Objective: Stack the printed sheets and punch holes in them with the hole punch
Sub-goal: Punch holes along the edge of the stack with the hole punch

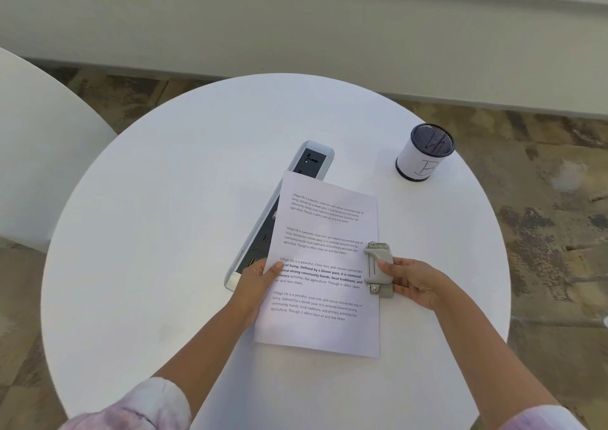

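The stack of printed sheets (pixel 324 327) lies near the middle of the round white table (pixel 158 239), text side up. My left hand (pixel 255 281) holds the stack's left edge, thumb on top of the paper. A grey metal hole punch (pixel 378 267) sits on the stack's right edge, about halfway along it. My right hand (pixel 413 281) grips the punch from the right, thumb lying across its top.
A grey power strip (pixel 304 163) lies diagonally under the sheets' upper left corner. A mesh pen cup (pixel 424 156) with a white label stands at the back right. A second white table (pixel 42 153) is at the left.
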The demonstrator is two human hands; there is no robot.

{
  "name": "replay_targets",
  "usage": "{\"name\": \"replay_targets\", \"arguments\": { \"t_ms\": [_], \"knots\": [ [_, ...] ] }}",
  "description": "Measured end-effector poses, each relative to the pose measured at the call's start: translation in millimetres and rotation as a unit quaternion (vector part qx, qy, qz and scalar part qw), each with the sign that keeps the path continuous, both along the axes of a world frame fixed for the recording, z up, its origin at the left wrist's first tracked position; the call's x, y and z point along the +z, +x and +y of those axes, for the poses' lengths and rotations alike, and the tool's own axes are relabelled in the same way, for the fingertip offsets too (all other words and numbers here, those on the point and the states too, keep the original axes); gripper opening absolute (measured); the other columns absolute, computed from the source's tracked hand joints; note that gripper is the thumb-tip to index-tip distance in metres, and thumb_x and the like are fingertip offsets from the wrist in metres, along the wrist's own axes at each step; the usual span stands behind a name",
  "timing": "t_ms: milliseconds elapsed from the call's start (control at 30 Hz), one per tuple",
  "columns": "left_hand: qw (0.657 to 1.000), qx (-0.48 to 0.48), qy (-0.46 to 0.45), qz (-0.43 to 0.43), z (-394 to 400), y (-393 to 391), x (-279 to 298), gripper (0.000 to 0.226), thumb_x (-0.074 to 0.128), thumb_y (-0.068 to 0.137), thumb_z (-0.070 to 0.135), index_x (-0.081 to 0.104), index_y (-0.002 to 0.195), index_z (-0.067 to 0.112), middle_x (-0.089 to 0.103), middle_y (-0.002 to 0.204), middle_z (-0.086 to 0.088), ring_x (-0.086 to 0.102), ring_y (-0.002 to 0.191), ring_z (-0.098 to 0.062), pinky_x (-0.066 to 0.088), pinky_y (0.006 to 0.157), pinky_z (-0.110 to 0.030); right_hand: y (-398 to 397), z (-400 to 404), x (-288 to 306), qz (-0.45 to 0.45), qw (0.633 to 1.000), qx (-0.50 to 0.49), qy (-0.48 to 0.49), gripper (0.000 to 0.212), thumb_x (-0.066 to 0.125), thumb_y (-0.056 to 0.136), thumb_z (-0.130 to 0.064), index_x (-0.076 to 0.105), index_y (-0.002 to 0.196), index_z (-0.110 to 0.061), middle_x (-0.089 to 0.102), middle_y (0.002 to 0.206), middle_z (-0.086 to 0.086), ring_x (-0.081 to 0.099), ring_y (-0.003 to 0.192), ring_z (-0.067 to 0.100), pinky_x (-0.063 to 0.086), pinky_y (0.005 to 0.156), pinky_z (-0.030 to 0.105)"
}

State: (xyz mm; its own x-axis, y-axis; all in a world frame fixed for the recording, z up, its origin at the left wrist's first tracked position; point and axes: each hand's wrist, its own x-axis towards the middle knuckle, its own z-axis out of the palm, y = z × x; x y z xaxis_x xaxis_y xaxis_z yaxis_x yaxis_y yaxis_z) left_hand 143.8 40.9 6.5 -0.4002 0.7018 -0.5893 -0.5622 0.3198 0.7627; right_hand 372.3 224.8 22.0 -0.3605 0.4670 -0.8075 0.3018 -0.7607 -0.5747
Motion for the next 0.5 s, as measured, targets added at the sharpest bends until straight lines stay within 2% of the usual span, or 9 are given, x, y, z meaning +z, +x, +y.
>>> {"name": "replay_targets", "arguments": {
  "t_ms": [200,367,500],
  "knots": [
    [1.000,-0.006,-0.001,-0.001,-0.8,-1.0,-1.6,0.020,0.056,0.090,0.014,0.064,0.106,0.004,0.071,0.098,-0.011,0.069,0.081,-0.022,0.057,0.068,-0.033,-0.7,0.4,0.9,-0.006,1.000,0.002,-0.001,0.034,0.066,0.082,-0.010,0.059,0.114,-0.001,0.068,0.106,0.014,0.066,0.092,0.022,0.059,0.069,0.025],
    [1.000,0.000,-0.002,0.000,-0.6,-0.4,-1.1,0.015,0.056,0.090,0.013,0.065,0.100,0.007,0.074,0.087,-0.005,0.070,0.075,-0.019,0.056,0.063,-0.030,-0.9,-0.1,1.4,-0.008,1.000,0.007,0.005,0.034,0.065,0.083,-0.010,0.059,0.114,-0.001,0.067,0.106,0.014,0.065,0.092,0.022,0.059,0.070,0.025],
    [1.000,-0.001,-0.002,0.001,-0.3,0.7,-1.2,0.014,0.056,0.089,0.013,0.066,0.098,0.008,0.074,0.087,-0.005,0.069,0.075,-0.018,0.056,0.064,-0.031,-0.9,-1.9,-1.7,-0.016,1.000,0.001,0.017,0.037,0.066,0.082,-0.011,0.058,0.117,-0.002,0.066,0.111,0.015,0.065,0.092,0.022,0.058,0.072,0.025]
  ]
}}
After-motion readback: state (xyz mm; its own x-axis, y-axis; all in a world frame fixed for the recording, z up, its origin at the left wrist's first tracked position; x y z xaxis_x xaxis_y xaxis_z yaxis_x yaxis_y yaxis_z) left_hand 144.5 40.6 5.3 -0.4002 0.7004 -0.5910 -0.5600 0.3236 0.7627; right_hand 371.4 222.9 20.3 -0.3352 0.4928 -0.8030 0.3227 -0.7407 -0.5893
